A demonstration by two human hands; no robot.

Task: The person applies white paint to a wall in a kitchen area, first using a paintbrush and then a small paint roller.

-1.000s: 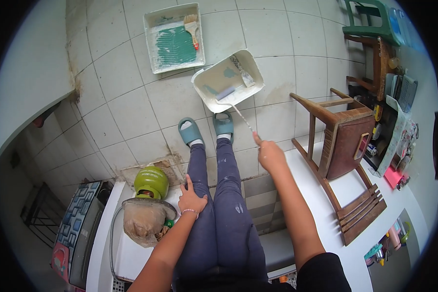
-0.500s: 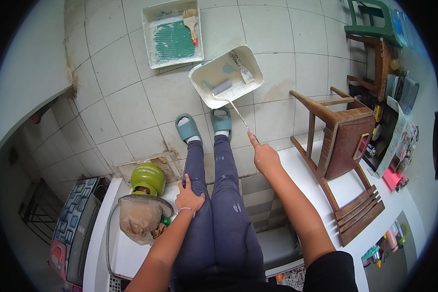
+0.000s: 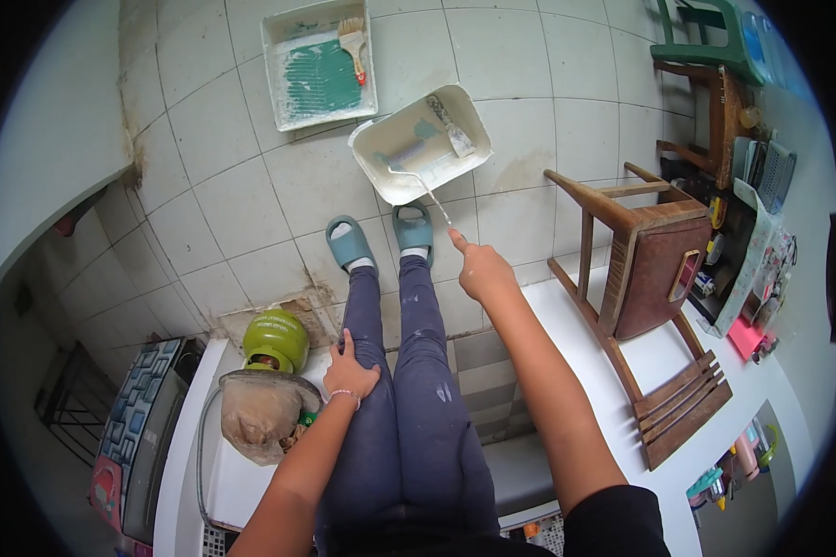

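Observation:
My right hand (image 3: 486,271) is closed around the handle of a paint roller (image 3: 424,179), index finger stretched along it. The roller's thin wire frame reaches into a white paint tub (image 3: 478,153); its pale sleeve looks blurred against the tub's inner wall. Inside the same tub a paint-smeared scraper (image 3: 452,128) leans toward the right side. My left hand (image 3: 351,373) rests on my left leg near the knee, fingers apart and holding nothing.
A white tray (image 3: 272,79) with a green ribbed bottom bears a paintbrush (image 3: 353,48). My slippered feet stand just before the tub. At left is a green gas cylinder (image 3: 276,340); at right, a wooden chair (image 3: 657,269) lies tipped on a white surface.
My right hand has moved up and left, pushing the roller further into the tub. The view has shifted slightly. My left hand stays on the leg.

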